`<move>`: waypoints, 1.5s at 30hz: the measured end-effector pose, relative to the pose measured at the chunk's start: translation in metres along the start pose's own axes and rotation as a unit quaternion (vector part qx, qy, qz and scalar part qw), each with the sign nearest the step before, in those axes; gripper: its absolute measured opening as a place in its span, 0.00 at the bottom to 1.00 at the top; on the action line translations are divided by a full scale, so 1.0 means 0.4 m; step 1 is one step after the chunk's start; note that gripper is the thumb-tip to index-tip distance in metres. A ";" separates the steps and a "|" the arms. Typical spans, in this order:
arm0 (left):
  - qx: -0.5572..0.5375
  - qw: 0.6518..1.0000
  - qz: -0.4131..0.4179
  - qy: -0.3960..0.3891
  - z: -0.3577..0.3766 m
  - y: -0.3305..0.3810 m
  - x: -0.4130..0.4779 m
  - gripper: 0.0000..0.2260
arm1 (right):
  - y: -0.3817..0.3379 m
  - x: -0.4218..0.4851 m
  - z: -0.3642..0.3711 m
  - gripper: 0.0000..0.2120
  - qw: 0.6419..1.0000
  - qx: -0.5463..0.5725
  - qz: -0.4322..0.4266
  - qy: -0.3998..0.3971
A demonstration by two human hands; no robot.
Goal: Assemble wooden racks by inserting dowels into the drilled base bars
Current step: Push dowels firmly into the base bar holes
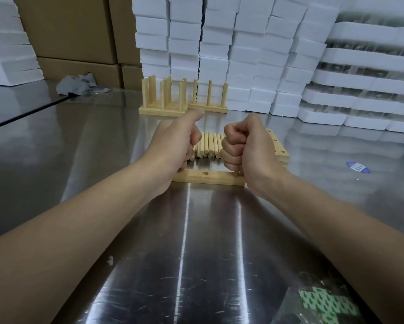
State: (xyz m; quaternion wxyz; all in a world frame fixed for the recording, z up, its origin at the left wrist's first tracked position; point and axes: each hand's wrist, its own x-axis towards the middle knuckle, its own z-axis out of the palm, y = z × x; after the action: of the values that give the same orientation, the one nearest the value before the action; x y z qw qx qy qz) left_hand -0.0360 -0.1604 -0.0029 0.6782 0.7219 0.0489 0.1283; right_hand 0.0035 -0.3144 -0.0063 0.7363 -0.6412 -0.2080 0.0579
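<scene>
A drilled wooden base bar (216, 178) lies crosswise on the steel table (196, 253), its middle hole empty. My left hand (177, 143) is a fist with the thumb raised, curled round an upright dowel over the bar's left end. My right hand (245, 150) grips another upright dowel (237, 172) at the bar's right end. Only the lower tip of that dowel shows. Behind the hands lies a pile of loose dowels (208, 146). A stack of drilled bars (279, 148) sits right of it. Finished racks (163, 99) stand at the back.
Stacks of white foam blocks (243, 54) and cardboard boxes (67, 31) wall off the table's far side. A crumpled grey cloth (77, 84) lies at the back left, a blue label (358, 167) at the right, and a plastic bag of green-and-white stickers (325, 300) near the front right.
</scene>
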 end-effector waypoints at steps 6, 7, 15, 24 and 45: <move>0.001 1.000 0.004 0.003 -0.001 -0.001 -0.001 0.23 | 0.013 0.004 -0.002 0.17 1.000 -0.018 -0.014 -0.022; 0.001 1.000 0.005 0.006 -0.001 0.000 -0.002 0.23 | 0.014 0.004 -0.001 0.16 1.000 -0.013 -0.011 -0.022; -0.035 0.999 0.013 0.005 0.003 0.007 -0.017 0.25 | -0.003 -0.016 0.015 0.17 1.000 -0.011 0.007 0.016; -0.091 0.988 0.069 0.106 0.010 0.012 -0.026 0.12 | -0.066 -0.025 0.069 0.04 0.978 -0.117 -0.014 0.171; 0.055 0.973 0.143 0.173 0.043 -0.021 0.009 0.24 | 0.008 -0.001 0.073 0.21 0.944 -0.190 -0.158 0.217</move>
State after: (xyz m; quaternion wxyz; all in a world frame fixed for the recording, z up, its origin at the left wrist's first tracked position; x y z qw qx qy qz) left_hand -0.0275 -0.1755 -0.0116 0.5933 0.7245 0.0686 0.3441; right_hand -0.0073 -0.2873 -0.0067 0.6275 -0.7255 -0.1487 -0.2405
